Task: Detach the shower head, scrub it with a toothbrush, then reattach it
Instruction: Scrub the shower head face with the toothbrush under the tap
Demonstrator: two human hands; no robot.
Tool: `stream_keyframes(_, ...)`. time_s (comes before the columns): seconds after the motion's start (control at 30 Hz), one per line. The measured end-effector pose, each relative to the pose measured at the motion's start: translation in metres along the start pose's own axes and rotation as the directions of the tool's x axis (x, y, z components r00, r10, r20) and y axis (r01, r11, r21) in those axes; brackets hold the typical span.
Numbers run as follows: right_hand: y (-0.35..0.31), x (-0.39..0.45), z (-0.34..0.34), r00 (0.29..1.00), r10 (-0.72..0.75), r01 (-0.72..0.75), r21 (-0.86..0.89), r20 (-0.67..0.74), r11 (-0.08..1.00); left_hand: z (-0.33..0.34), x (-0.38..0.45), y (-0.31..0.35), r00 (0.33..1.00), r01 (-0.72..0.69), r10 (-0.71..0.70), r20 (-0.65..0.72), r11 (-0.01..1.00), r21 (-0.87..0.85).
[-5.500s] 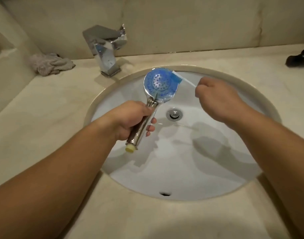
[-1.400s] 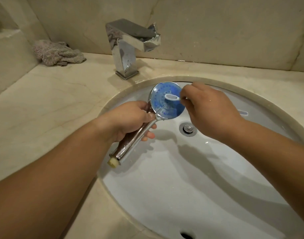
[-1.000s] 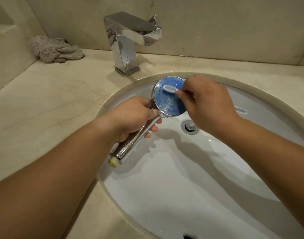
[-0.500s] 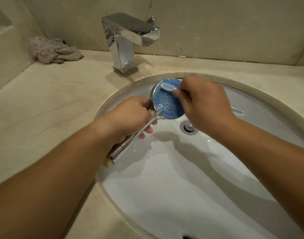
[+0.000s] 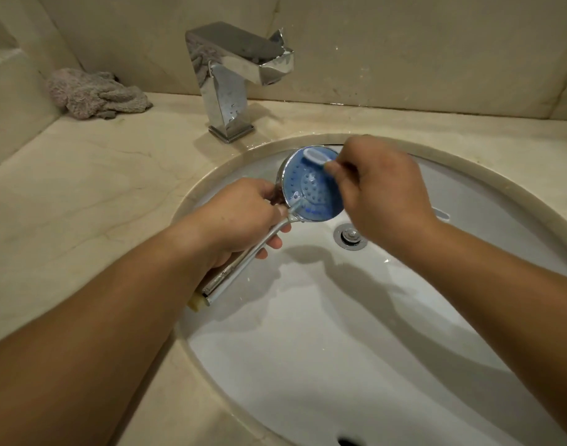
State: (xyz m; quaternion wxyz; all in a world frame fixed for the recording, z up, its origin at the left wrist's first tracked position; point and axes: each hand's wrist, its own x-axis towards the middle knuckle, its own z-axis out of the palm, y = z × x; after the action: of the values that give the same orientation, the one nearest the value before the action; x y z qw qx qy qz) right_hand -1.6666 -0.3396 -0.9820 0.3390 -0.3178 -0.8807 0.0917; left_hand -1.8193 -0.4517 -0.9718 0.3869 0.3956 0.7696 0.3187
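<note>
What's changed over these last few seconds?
The toothbrush head went from the far right rim of the shower head onto its blue face, now at the upper edge. The right hand still grips the brush; the left hand still holds the handle.

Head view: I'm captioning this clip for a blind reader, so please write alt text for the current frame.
Over a white sink, a person's left hand grips a chrome shower head by its handle while the right hand presses a toothbrush onto the far edge of its blue face. A chrome faucet and crumpled cloth sit behind on the beige counter.
</note>
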Motion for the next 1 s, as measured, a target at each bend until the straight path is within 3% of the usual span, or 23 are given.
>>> stream_keyframes(0.07, 0.006, -0.001, -0.001, 1.0, -0.001, 0.0, -0.014, -0.006, 1.0, -0.001, 0.0, -0.001, 1.0, 0.007, -0.007, 0.003, 1.0, -0.003)
stream_keyframes(0.13, -0.001, -0.014, 0.005, 0.986, -0.164, 0.165, -0.027, 0.035, 0.986, -0.001, 0.001, -0.001, 1.0, 0.006, -0.006, -0.001, 1.0, 0.007)
stream_keyframes(0.2, -0.005, -0.019, 0.009, 0.97, -0.236, 0.237, -0.016, 0.065, 0.971, -0.001, 0.001, 0.0, 1.0, 0.006, -0.006, -0.011, 1.0, 0.005)
stream_keyframes(0.33, 0.001, -0.005, 0.003, 0.993, -0.119, 0.119, -0.032, -0.006, 0.992, -0.001, 0.001, 0.001, 1.0, 0.002, -0.002, -0.014, 1.0, -0.022)
stream_keyframes(0.47, -0.009, -0.014, 0.008, 0.967, -0.246, 0.25, -0.042, 0.069, 0.967, -0.001, 0.0, 0.002, 1.0, -0.008, 0.008, -0.006, 1.0, -0.01)
stream_keyframes(0.6, 0.002, -0.002, 0.0, 0.996, -0.094, 0.094, -0.05, -0.002, 0.994, -0.003, -0.001, 0.003, 1.0, -0.004, 0.004, -0.013, 0.999, -0.053)
stream_keyframes(0.7, 0.003, -0.014, 0.002, 0.985, -0.17, 0.17, -0.026, 0.023, 0.985, -0.004, -0.002, 0.003, 1.0, 0.006, -0.006, -0.007, 0.997, -0.082)
stream_keyframes(0.8, 0.009, -0.015, 0.0, 0.994, -0.11, 0.11, -0.006, -0.016, 0.994, -0.004, -0.003, 0.005, 1.0, 0.021, -0.022, -0.006, 0.986, -0.164)
stream_keyframes(0.93, 0.002, -0.024, 0.005, 0.958, -0.288, 0.288, -0.01, 0.01, 0.958, -0.004, -0.005, 0.006, 1.0, 0.024, -0.022, 0.013, 0.984, -0.175)
stream_keyframes(1.0, 0.006, -0.022, 0.002, 0.968, -0.248, 0.248, -0.012, -0.034, 0.969, -0.003, -0.005, 0.006, 0.999, 0.032, -0.031, 0.01, 0.98, -0.196)
